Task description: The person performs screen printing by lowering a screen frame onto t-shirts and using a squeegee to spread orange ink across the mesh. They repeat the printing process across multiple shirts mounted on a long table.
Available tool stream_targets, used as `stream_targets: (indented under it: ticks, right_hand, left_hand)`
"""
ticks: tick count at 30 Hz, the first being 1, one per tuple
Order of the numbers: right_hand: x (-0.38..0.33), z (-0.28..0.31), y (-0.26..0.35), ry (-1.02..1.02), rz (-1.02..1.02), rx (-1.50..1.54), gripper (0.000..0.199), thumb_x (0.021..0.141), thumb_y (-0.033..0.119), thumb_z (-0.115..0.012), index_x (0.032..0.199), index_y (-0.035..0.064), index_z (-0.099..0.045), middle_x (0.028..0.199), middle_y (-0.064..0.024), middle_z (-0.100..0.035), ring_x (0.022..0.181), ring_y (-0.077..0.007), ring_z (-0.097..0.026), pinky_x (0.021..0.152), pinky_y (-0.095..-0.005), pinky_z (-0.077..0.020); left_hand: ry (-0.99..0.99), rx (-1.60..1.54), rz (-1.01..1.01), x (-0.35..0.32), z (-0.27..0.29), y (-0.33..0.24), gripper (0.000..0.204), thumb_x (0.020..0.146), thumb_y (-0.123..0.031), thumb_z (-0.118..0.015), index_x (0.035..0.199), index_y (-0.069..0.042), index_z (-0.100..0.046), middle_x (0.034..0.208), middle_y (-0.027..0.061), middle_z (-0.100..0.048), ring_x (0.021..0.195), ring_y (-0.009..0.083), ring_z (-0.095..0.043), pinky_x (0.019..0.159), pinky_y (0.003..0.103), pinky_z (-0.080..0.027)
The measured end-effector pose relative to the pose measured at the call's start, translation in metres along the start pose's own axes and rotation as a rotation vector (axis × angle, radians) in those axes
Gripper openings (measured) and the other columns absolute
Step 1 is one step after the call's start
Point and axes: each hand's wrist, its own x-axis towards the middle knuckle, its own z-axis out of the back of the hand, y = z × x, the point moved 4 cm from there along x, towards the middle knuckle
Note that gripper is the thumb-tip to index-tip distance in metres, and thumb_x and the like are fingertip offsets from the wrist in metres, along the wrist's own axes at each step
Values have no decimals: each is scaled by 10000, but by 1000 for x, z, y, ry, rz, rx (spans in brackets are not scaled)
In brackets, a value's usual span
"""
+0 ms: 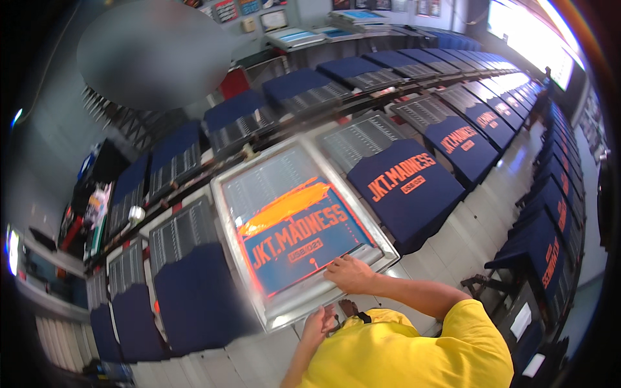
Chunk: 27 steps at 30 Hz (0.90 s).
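Observation:
In front of me a silver-edged printing screen (228,194) lies over a board, its mesh showing orange lettering. A thick streak of wet orange ink (284,208) crosses the middle of the mesh. My right hand (350,274) is at the screen's near end, fingers curled over a long bar, seemingly a squeegee (363,251), lying across the mesh. Below the near frame edge, close to my body, is my left hand (317,323), its fingers bent inward. Whether it holds anything is hidden.
To the right, a navy shirt (407,200) with orange print lies on its board, with several more beyond. Plain navy shirts (197,297) lie on boards to the left. Another row of boards (239,110) runs behind. Printed shirts (543,258) line the far right, across a tiled floor (479,210).

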Motion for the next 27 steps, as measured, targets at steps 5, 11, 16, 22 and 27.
stream_targets:
  ticks: [5, 11, 16, 22, 27]
  right_hand:
    - [-4, 12, -3, -131, 13, 54, 259, 730, 138, -665, 988, 126, -646, 1009, -27, -661, 1002, -237, -621, 855, -387, -503]
    - [20, 21, -34, -308, 35, 56, 305, 650, 104, -694, 945, 131, -623, 946, -23, -632, 927, -242, -621, 780, -403, -495]
    - [76, 30, -69, -354, 72, 30, 279, 693, 131, -738, 945, 135, -616, 922, -31, -634, 896, -251, -640, 771, -416, -514]
    - [150, 30, -118, -308, -37, 96, 266, 724, 141, -757, 964, 135, -643, 906, -44, -669, 909, -275, -652, 774, -428, -528]
    - [194, 36, -132, -223, -73, 60, 227, 768, 154, -727, 984, 133, -658, 933, -39, -685, 932, -269, -657, 788, -428, -542]
  left_hand:
    - [-43, -19, -2, -3, -13, -1, 424, 1092, -339, -379, 1228, 14, -570, 907, 44, -627, 548, 74, -384, 437, 224, -288]
    - [-79, 157, -36, 1, -25, 4, 431, 1089, -378, -384, 1207, -2, -558, 874, 36, -635, 531, 68, -386, 446, 223, -303]
    - [-87, 363, -225, 21, -20, 22, 455, 1091, -398, -362, 1060, -1, -583, 784, 24, -596, 524, 76, -414, 474, 242, -341]
    - [-93, 410, -208, 25, -14, 26, 495, 1094, -402, -326, 809, -43, -511, 646, -3, -480, 517, 113, -418, 514, 282, -368]
    - [-78, 565, -263, 24, -10, 23, 532, 1092, -397, -331, 725, -46, -492, 593, -7, -438, 529, 118, -424, 548, 306, -387]
